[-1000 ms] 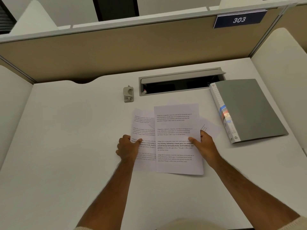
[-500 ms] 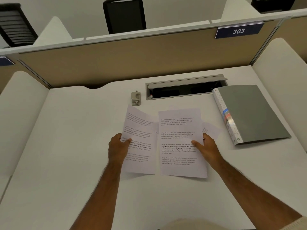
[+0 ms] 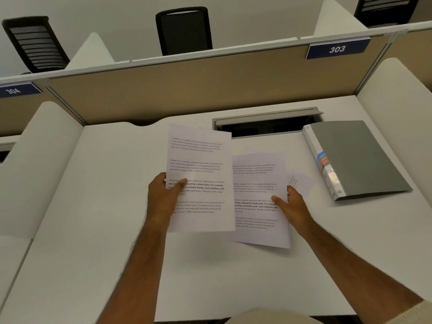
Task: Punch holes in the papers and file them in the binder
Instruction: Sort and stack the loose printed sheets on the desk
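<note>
On the white desk (image 3: 98, 230), gathering printed sheets before punching. Best done by bringing the lifted sheet (image 3: 198, 160) squarely over the second sheet (image 3: 259, 183), matching long edges, then tapping the stack level so the holes line up; worth collecting the third sheet (image 3: 301, 182) peeking out beyond the right hand too. Probably early in the task: nothing punched yet, grey binder (image 3: 357, 157) closed, lying well apart to the right beside the cable tray (image 3: 266, 122). No hole punch visible now.

Left hand (image 3: 163, 197) raised off the desk, pinching the lifted sheet's left edge, thumb on top, fingers curled beneath. Right hand (image 3: 289, 204) low, thumb pressed onto the second sheet, fingers tucked under its right edge, gripping it. Both forearms extended forward, roughly parallel.
</note>
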Available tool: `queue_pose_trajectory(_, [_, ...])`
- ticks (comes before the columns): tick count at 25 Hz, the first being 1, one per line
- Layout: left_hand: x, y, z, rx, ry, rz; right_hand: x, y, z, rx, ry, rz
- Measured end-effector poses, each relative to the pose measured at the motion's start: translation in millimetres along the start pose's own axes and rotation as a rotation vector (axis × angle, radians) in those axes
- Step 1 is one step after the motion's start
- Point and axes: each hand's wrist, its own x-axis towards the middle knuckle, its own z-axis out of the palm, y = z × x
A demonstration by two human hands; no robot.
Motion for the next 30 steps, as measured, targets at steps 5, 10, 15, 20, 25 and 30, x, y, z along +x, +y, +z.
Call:
queue_pose_trajectory(5, [-20.9, 3.6, 17.6, -0.052, -0.149, 0.036, -15.4, -20.3, 13.6, 0.133, -0.057, -0.011])
queue_pose_trajectory(10, [-31.4, -6.0, 36.7, -0.102, -0.205, 0.013, -27.8, -50.3, 25.4, 0.254, -0.126, -0.064])
queue_pose_trajectory(15, [-32.9, -10.4, 47.5, -0.14, -0.205, -0.037, -38.0, -71.2, 30.0, 0.343, -0.177, -0.09])
queue_pose_trajectory(20, [-32.5, -14.0, 48.5, -0.205, -0.227, -0.125, -45.8, -79.1, 29.0, 0.35, -0.212, -0.099])
queue_pose_trajectory(25, [-28.3, -18.6, 46.5, -0.221, -0.323, -0.13, -46.2, -74.6, 28.1, 0.3, -0.18, -0.098])
queue_pose_trajectory(30, [-30.0, -6.8, 46.8, -0.233, -0.307, -0.058, -50.3, -90.2, 30.5, 0.153, -0.178, -0.211])
